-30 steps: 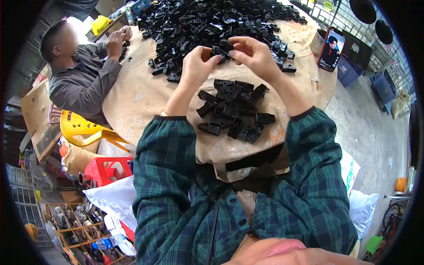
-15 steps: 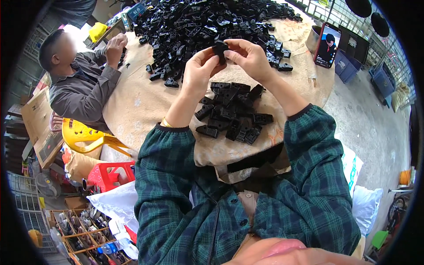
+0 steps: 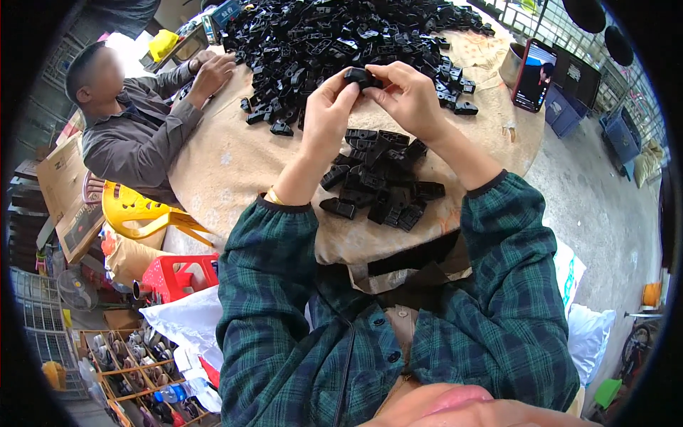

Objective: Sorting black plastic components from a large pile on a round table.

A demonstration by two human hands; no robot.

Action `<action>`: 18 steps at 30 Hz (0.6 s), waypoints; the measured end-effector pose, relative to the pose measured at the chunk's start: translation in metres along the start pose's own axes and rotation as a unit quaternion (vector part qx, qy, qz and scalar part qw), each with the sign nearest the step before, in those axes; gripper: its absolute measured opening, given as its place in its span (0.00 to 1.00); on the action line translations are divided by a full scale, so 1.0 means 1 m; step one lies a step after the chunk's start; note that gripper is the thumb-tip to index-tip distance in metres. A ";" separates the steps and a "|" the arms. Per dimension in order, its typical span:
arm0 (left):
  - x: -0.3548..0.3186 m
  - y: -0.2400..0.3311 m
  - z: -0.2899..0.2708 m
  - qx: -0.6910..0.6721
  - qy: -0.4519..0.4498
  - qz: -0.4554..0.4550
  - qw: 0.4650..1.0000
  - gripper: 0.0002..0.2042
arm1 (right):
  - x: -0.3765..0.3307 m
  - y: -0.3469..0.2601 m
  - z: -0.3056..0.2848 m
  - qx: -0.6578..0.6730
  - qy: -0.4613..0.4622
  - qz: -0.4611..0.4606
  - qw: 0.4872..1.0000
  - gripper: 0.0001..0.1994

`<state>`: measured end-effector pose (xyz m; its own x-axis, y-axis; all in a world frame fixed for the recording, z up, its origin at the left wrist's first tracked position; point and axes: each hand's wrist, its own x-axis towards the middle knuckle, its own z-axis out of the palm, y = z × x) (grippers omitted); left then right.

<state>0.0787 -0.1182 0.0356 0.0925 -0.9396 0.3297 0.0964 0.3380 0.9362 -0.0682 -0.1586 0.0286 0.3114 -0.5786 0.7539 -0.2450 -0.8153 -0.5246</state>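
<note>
Between both my hands, raised over the table, is a small black plastic part (image 3: 361, 77). My left hand (image 3: 329, 107) pinches it from the left, thumb on its near side. From the right, the thumb and fingers of my right hand (image 3: 409, 96) close on it too. Below them lies a small heap of similar black plastic parts (image 3: 380, 178) on the cloth-covered table (image 3: 228, 188). A far larger pile of black parts (image 3: 306, 53) spreads behind my hands. What detail the held part has is too dark to make out.
A co-worker (image 3: 135, 135) sits at the table's left side. A phone (image 3: 533, 75) stands upright at the right edge, by a round container (image 3: 511, 64). Left of me are a yellow chair (image 3: 135, 213), a red stool (image 3: 178, 274) and a shoe rack (image 3: 135, 370).
The part between my hands has turned and now shows a broader, rounded side. My hands stay nearly in place. The co-worker's hands have lowered and reached toward the large pile.
</note>
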 end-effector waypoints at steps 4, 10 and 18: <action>-0.004 -0.008 0.002 -0.180 0.020 -0.025 0.983 0.10 | 0.000 -0.015 0.005 -0.109 0.024 -0.105 0.988 0.15; 0.001 0.006 -0.003 -0.126 -0.016 -0.021 0.992 0.13 | 0.002 -0.008 0.006 0.004 0.054 -0.082 0.995 0.17; 0.004 0.027 -0.026 0.381 -0.304 0.003 0.873 0.17 | 0.013 0.054 -0.063 -0.308 -0.056 0.212 0.926 0.16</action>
<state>0.1078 -0.1112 0.0590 -0.4753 -0.8712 0.1225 -0.6104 0.4269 0.6672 -0.1351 -0.2090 0.0346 0.1526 -0.8707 0.4676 -0.8340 -0.3673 -0.4118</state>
